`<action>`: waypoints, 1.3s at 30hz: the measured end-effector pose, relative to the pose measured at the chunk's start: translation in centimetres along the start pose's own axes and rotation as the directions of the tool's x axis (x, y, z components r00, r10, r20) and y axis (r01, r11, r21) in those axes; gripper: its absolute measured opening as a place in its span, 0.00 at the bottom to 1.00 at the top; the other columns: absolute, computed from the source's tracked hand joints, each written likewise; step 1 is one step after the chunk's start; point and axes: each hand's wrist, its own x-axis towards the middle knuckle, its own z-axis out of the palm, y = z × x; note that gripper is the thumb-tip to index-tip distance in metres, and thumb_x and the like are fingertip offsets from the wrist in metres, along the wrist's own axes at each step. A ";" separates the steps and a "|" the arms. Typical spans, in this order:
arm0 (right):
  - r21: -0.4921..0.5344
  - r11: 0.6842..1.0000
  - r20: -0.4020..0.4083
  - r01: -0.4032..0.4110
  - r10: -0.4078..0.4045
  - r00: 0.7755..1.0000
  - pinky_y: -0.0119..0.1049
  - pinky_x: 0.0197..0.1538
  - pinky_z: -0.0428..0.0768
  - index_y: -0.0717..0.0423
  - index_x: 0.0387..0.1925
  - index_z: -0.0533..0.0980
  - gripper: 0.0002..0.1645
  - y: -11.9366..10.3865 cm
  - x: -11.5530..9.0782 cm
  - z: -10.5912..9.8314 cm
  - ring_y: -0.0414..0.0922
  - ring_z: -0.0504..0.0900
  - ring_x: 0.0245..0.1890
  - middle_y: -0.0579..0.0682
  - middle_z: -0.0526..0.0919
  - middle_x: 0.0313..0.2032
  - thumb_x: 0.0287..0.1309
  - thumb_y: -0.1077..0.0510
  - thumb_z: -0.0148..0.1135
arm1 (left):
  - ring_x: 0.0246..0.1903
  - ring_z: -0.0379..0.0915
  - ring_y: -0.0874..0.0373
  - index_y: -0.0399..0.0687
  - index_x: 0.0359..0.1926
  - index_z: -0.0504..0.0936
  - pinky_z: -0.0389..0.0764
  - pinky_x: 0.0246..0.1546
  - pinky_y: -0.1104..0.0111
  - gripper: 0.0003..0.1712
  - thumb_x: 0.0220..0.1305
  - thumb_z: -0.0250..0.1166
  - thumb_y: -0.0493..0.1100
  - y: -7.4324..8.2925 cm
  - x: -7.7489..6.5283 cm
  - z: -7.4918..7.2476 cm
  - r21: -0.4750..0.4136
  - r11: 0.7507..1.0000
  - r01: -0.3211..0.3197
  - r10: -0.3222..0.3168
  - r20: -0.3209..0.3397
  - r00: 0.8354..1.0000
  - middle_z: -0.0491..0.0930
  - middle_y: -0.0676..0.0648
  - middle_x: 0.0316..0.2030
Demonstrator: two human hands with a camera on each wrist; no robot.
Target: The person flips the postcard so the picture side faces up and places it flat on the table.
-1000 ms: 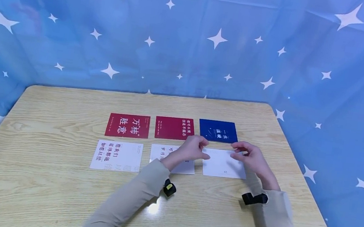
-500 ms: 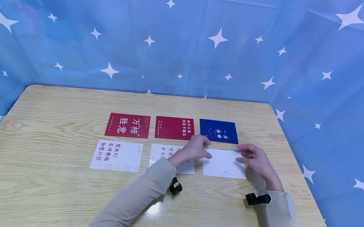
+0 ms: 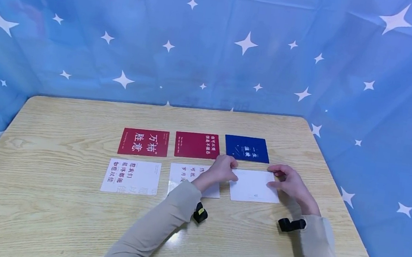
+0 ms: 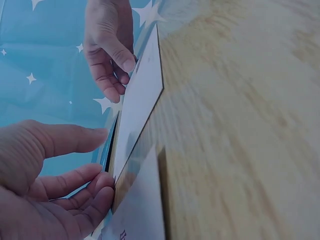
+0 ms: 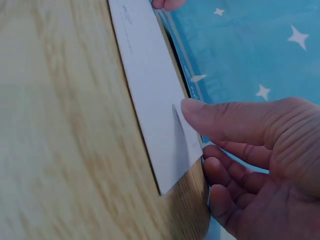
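Observation:
A white card (image 3: 254, 188) with a small grey mark lies flat at the front right of two rows of cards. My left hand (image 3: 221, 169) is at its left far corner, partly over the white lettered card (image 3: 180, 177) beside it. In the left wrist view the left fingertips (image 4: 106, 185) rest at the card's corner, with the thumb held apart from them. My right hand (image 3: 291, 184) is at the right end. In the right wrist view the right thumb (image 5: 192, 109) meets the card's far edge and the other fingers are loosely bent beside the corner.
Behind lie a red card (image 3: 143, 143), a second red card (image 3: 192, 145) and a dark blue card (image 3: 241, 144). Another white lettered card (image 3: 145, 177) lies front left. The wooden table (image 3: 42, 211) ends at a blue star-patterned curtain (image 3: 202, 37).
The white card has shifted very slightly toward the near side of the table. Compared with a second ago, both hands sit a little farther right and slightly nearer.

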 end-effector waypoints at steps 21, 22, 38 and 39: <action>-0.140 0.987 0.074 0.081 -0.071 0.995 0.30 0.39 0.70 0.70 0.43 0.75 0.21 -0.6 1.1 -0.3 0.49 0.69 0.37 0.61 0.75 0.39 0.43 0.70 0.70 | 0.33 0.62 0.58 0.38 0.30 0.77 0.66 0.29 0.75 0.12 0.42 0.69 0.30 -0.1 -0.4 0.2 0.229 0.973 -0.034 0.039 -0.017 0.999 0.68 0.50 0.29; -0.140 0.987 0.083 0.080 -0.069 0.994 0.30 0.38 0.70 0.70 0.42 0.74 0.21 -0.6 1.2 -0.4 0.49 0.69 0.36 0.60 0.75 0.38 0.43 0.70 0.70 | 0.33 0.62 0.58 0.39 0.29 0.77 0.66 0.29 0.75 0.11 0.42 0.69 0.30 0.0 -0.4 0.2 0.237 0.971 -0.031 0.036 -0.019 0.999 0.68 0.50 0.29; -0.144 0.988 0.141 0.051 -0.031 0.990 0.30 0.35 0.66 0.69 0.38 0.71 0.20 -1.0 1.6 -0.8 0.48 0.65 0.33 0.57 0.71 0.32 0.43 0.70 0.70 | 0.33 0.61 0.58 0.39 0.28 0.77 0.64 0.31 0.74 0.11 0.43 0.71 0.33 0.0 0.0 0.3 0.279 0.958 -0.060 0.062 0.003 0.998 0.68 0.49 0.28; -0.145 0.989 0.138 0.042 -0.022 0.990 0.31 0.34 0.66 0.69 0.38 0.70 0.19 -1.0 1.5 -0.8 0.48 0.65 0.33 0.57 0.70 0.31 0.44 0.70 0.70 | 0.34 0.61 0.58 0.39 0.29 0.78 0.65 0.31 0.74 0.11 0.43 0.71 0.33 0.0 0.1 0.3 0.279 0.958 -0.061 0.062 0.004 0.998 0.69 0.49 0.29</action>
